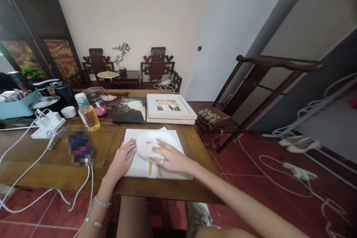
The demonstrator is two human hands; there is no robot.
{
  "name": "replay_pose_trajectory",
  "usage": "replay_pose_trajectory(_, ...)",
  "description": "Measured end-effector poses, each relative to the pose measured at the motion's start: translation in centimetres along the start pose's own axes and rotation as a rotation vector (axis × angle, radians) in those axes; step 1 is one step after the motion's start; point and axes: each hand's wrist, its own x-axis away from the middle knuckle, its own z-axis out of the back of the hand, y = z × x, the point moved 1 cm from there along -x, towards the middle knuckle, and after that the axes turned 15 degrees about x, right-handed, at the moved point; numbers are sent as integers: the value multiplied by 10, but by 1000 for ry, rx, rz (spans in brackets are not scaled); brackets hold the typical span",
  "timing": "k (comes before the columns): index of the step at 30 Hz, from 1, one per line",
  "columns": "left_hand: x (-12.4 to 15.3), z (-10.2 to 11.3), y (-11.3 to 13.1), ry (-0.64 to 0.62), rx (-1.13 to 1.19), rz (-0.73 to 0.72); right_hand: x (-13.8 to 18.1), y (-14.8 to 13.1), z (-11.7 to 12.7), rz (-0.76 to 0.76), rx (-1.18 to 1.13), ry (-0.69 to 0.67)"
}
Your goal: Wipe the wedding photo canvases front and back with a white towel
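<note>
A white rectangular board (136,167) lies on the wooden table before me; two yellowish strips show near its lower middle. On top of it is a bunched white cloth (146,145), smeared by motion. My right hand (167,156) presses on this cloth, its fingers bent over the front and right side, and a ring shows on one finger. My left hand (124,158) lies on the board's left edge with fingers stretched out, beside the cloth and holding nothing. Whatever lies under the cloth is hidden.
Behind the board lie a dark picture with a white bird (131,109) and a pale framed photo (171,108). To the left are an oil bottle (88,113), a pink pot (99,108), a power strip (48,124) and white cables. A wooden chair (237,100) stands right.
</note>
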Motion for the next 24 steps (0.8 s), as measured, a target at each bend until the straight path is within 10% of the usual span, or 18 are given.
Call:
replay_pose_trajectory(7,2,-1,-4,24,-18,-24,-40,11,-11,-131,49,131)
replay_pose_trajectory(16,1,-4,-13,5,-56,-27,30,-49,-3,205,78,18)
replay_pose_trajectory(24,0,-3,-8,14,-33,15,-23,0,4,-69,79,73)
